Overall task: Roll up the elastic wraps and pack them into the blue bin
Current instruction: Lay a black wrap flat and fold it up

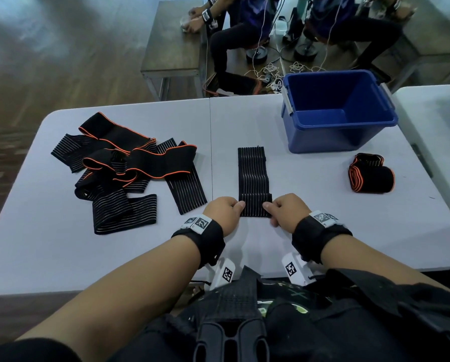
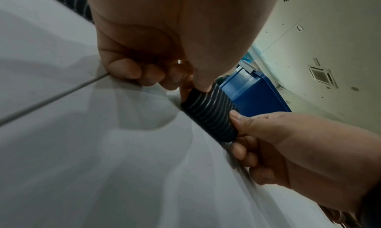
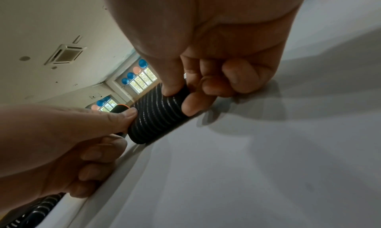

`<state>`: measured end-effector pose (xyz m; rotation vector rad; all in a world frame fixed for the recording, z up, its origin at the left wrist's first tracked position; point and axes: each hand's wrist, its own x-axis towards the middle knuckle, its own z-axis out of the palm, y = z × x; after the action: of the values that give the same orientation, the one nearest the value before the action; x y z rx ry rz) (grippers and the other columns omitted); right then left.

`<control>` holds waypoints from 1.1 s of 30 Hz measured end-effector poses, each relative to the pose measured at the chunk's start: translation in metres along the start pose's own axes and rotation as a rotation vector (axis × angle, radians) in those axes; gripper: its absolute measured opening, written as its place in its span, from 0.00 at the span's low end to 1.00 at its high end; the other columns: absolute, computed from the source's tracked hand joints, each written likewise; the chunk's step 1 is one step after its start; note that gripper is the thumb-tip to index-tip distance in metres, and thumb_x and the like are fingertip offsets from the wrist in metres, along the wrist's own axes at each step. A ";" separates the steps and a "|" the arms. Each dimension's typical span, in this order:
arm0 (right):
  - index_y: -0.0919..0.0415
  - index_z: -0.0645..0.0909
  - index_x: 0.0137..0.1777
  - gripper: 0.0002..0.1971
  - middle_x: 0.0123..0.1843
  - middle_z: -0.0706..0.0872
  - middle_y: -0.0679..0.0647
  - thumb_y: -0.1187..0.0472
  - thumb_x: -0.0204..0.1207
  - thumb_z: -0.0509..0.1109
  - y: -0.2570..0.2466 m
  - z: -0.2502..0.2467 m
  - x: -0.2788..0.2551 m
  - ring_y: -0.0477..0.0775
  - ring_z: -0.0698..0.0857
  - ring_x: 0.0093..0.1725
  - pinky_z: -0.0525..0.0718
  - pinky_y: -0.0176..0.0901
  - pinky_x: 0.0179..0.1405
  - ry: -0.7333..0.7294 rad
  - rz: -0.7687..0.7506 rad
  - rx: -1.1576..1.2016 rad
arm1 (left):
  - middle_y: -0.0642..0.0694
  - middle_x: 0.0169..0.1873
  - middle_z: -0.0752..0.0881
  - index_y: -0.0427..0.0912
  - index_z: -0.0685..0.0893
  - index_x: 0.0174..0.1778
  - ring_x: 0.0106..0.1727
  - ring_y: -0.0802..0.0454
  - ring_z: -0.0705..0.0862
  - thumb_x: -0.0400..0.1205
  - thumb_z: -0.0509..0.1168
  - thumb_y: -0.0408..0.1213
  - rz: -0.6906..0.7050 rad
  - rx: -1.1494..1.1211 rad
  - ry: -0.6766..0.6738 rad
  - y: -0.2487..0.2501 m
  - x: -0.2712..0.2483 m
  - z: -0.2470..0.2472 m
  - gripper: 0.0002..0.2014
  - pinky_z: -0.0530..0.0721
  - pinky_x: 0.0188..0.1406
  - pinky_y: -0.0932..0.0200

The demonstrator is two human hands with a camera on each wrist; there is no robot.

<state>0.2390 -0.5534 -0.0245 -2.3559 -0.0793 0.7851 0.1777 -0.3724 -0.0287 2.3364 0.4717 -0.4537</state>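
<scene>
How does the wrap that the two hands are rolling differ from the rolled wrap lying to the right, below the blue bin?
The wrap being rolled is mostly flat, only its near end turned over; the finished roll is fully wound. The left hand and right hand pinch the first; nothing touches the second. The roll shows orange edging; the first shows none. Both are black and lie on the table.

Ribbed black cloth wrap (image 1: 253,176), glossy plastic blue bin (image 1: 320,137), smooth matt table (image 1: 244,121).
</scene>
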 end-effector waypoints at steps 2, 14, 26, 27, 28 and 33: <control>0.67 0.86 0.36 0.23 0.26 0.88 0.51 0.49 0.84 0.65 -0.001 0.001 0.000 0.50 0.80 0.26 0.77 0.43 0.36 -0.024 0.041 -0.015 | 0.47 0.32 0.83 0.45 0.80 0.34 0.39 0.46 0.82 0.90 0.56 0.52 -0.024 0.047 -0.018 0.003 0.002 0.000 0.22 0.75 0.39 0.54; 0.65 0.86 0.39 0.19 0.32 0.92 0.54 0.47 0.79 0.72 -0.010 -0.001 0.006 0.54 0.87 0.32 0.89 0.50 0.48 -0.008 0.139 -0.106 | 0.43 0.37 0.88 0.39 0.87 0.44 0.44 0.43 0.88 0.87 0.61 0.56 -0.053 0.078 -0.047 0.007 0.002 -0.005 0.22 0.84 0.47 0.52; 0.58 0.74 0.73 0.20 0.56 0.88 0.56 0.53 0.84 0.67 -0.002 0.005 -0.012 0.58 0.85 0.57 0.81 0.47 0.55 0.125 -0.229 -0.399 | 0.47 0.58 0.82 0.51 0.84 0.71 0.62 0.46 0.79 0.85 0.67 0.52 0.262 0.254 0.136 -0.001 0.001 -0.009 0.19 0.79 0.64 0.52; 0.59 0.74 0.75 0.20 0.59 0.87 0.57 0.53 0.85 0.65 -0.001 0.006 -0.013 0.59 0.85 0.59 0.81 0.48 0.57 0.111 -0.235 -0.423 | 0.45 0.58 0.82 0.50 0.83 0.73 0.62 0.45 0.79 0.86 0.65 0.51 0.275 0.283 0.124 -0.001 0.001 -0.008 0.20 0.79 0.64 0.51; 0.59 0.74 0.76 0.20 0.61 0.86 0.58 0.53 0.86 0.63 0.000 0.007 -0.013 0.59 0.84 0.61 0.81 0.49 0.60 0.094 -0.235 -0.441 | 0.44 0.58 0.83 0.50 0.82 0.74 0.62 0.44 0.79 0.88 0.62 0.50 0.292 0.318 0.111 -0.002 0.001 -0.008 0.19 0.80 0.63 0.51; 0.59 0.81 0.60 0.19 0.52 0.79 0.56 0.46 0.87 0.56 0.007 0.007 -0.012 0.61 0.84 0.55 0.81 0.51 0.54 0.027 -0.233 -0.396 | 0.44 0.52 0.77 0.50 0.77 0.72 0.54 0.43 0.76 0.83 0.60 0.33 0.342 0.475 0.039 -0.009 0.002 -0.003 0.21 0.84 0.54 0.48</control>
<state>0.2242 -0.5580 -0.0264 -2.6598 -0.5321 0.6701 0.1759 -0.3636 -0.0328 2.8145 -0.0350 -0.3851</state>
